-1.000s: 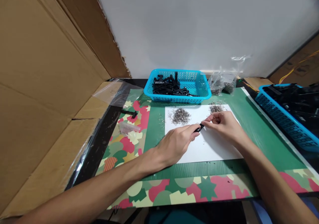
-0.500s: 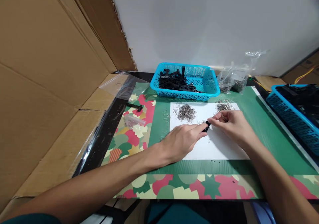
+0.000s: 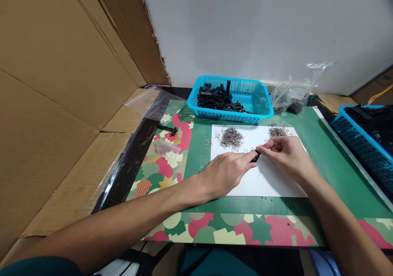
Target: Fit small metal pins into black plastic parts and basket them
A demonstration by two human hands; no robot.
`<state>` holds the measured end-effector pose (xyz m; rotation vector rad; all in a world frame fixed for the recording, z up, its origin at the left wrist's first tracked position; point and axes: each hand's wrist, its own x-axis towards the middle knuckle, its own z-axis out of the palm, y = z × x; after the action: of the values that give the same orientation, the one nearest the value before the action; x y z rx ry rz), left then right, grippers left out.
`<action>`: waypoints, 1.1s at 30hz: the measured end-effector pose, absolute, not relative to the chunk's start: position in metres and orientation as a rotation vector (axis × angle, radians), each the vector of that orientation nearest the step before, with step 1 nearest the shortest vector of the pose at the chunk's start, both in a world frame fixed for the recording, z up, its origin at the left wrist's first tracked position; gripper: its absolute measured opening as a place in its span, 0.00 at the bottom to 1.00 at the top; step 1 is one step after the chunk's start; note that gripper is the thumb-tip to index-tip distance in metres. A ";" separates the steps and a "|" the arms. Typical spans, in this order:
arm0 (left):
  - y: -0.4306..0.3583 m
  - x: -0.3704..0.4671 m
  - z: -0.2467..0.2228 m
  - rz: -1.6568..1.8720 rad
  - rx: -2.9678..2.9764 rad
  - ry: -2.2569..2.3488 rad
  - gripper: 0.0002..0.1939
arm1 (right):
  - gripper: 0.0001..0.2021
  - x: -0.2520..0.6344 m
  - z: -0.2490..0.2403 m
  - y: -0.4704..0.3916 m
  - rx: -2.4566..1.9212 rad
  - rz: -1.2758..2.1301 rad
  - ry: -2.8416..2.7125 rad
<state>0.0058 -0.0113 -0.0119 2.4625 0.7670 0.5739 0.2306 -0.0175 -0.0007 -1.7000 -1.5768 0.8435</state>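
Observation:
A small black plastic part (image 3: 256, 156) is pinched between the thumb and fingers of my left hand (image 3: 225, 173), low over a white sheet (image 3: 270, 184). My right hand (image 3: 287, 155) is closed, its thumb and fingertips meeting at the upper end of that part. Whatever lies between the right fingertips is too small to make out. Beyond my left hand is a pile of tiny bent metal pieces (image 3: 231, 138), which look like wire springs. A second, smaller pile of metal pieces (image 3: 278, 130) lies just behind my right hand.
Behind the sheet stands a blue basket (image 3: 230, 116) with many black plastic parts. Another blue basket (image 3: 365, 145) of black parts is at the right. Clear bags (image 3: 294, 98) hold metal pieces at the back. One black part (image 3: 168, 129) and a small plastic bag (image 3: 166, 147) lie left.
The view has shifted slightly. Both hands stay together at the black plastic part, with only slight movement of the fingers.

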 end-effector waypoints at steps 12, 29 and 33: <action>-0.012 0.006 -0.011 0.553 2.514 0.747 0.15 | 0.34 0.242 0.004 -0.023 -1.730 0.884 -1.603; -0.011 0.006 -0.012 0.517 2.726 0.592 0.14 | 0.43 0.227 -0.005 -0.023 -1.548 0.688 -1.325; -0.009 0.007 -0.012 0.532 2.720 0.558 0.13 | 0.43 0.223 -0.010 -0.018 -1.584 0.621 -1.360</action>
<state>0.0067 -0.0092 -0.0117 2.7203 0.5576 0.5316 0.2234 -0.0180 -0.0101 -1.5841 -1.3604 0.6209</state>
